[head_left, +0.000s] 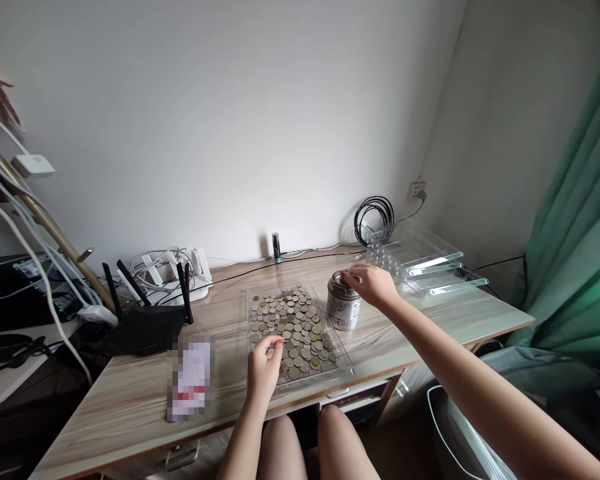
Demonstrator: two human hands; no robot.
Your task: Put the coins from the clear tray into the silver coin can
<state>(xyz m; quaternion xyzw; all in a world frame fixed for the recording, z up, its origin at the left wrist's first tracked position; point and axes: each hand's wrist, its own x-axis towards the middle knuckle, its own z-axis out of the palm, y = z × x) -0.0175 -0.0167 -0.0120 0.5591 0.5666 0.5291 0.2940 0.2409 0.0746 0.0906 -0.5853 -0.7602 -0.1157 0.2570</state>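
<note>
A clear tray (347, 368) with many loose coins (295, 327) spread over it lies on the desk in front of me. My left hand (265, 367) is above the tray's near left part, its fingers curled and the thumb pressed to the fingertips. Whatever is in that pinch is too small to make out. To the right of the tray stands a patterned metal tin (343, 310), upright. My right hand (373, 283) is at the tin's top, fingers bent together and touching or just over it. What these fingertips hold is hidden.
A black router (145, 327) and a white one (195, 283) with tangled cables stand left. A pixelated packet (193, 380) lies near the front edge. Behind are a small dark bottle (276, 248) and coiled black cable (375, 220). Clear stacked trays (430, 267) sit right.
</note>
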